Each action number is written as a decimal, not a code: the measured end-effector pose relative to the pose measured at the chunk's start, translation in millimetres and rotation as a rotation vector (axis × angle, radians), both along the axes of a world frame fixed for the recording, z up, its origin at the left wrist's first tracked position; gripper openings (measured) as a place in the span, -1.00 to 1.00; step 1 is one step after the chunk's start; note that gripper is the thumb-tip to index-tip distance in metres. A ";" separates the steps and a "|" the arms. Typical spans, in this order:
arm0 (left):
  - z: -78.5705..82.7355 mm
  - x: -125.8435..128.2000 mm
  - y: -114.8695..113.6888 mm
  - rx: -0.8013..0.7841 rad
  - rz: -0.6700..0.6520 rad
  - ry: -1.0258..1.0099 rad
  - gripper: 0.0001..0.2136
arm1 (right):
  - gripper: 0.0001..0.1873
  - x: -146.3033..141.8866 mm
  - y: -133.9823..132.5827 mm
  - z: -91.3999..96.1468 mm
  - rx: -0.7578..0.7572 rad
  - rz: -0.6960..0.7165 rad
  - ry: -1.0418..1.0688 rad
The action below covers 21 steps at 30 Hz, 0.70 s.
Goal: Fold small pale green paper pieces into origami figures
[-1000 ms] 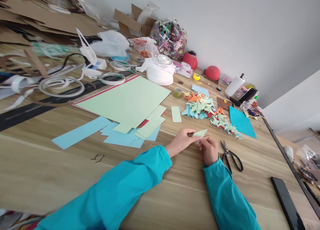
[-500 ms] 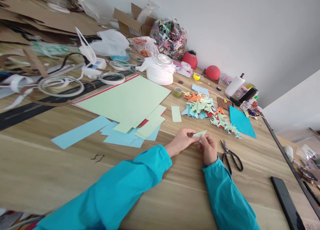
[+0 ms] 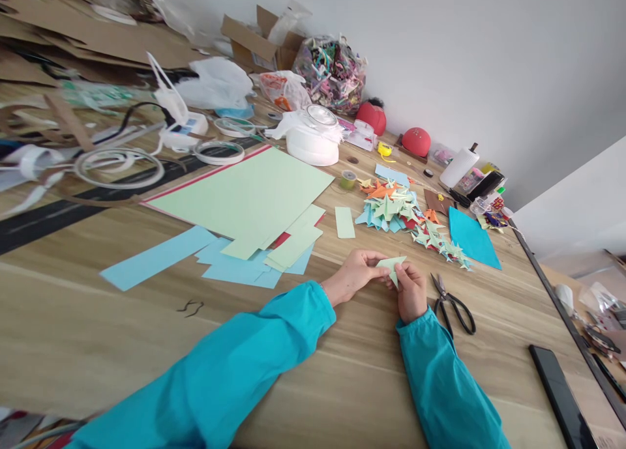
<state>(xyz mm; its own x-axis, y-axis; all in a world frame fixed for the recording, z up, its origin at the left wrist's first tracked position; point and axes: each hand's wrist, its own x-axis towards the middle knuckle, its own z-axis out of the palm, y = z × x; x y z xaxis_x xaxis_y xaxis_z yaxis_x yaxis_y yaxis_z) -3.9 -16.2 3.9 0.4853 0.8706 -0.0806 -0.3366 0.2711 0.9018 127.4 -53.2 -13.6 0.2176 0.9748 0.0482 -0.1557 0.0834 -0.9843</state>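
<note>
Between my two hands is a small folded piece of pale green paper [image 3: 392,265], roughly triangular. My left hand [image 3: 356,276] pinches its left corner with thumb and fingers. My right hand [image 3: 409,290] grips its right side, thumb on top; the fingers underneath are partly hidden. Just right of my right hand lies a pair of black-handled scissors [image 3: 452,304], blades slightly apart. Beyond my hands a single pale green paper strip [image 3: 345,223] rests flat, and beside it is a heap of folded paper stars [image 3: 391,206] in green, blue, orange and red.
Left of my hands, blue paper strips [image 3: 156,259] and green strips [image 3: 296,244] overlap by a large green sheet [image 3: 244,191]. A black phone [image 3: 562,397] lies near the right edge. Tape rolls [image 3: 218,152], a white round container [image 3: 313,143] and a turquoise cloth-like sheet [image 3: 472,237] sit farther back.
The folded green paper has turned between my fingers, so more of its face shows now. My right hand has shifted very slightly; my left hand stays nearly in place.
</note>
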 end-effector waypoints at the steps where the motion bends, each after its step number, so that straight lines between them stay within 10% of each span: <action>1: 0.0 0.1 -0.1 -0.003 0.004 0.005 -0.73 | -0.70 0.4 0.1 -0.8 0.007 -0.001 -0.004; 21: 0.2 1.1 -1.0 0.015 0.049 0.033 -0.74 | -0.67 0.7 -0.4 -2.4 0.029 -0.009 -0.079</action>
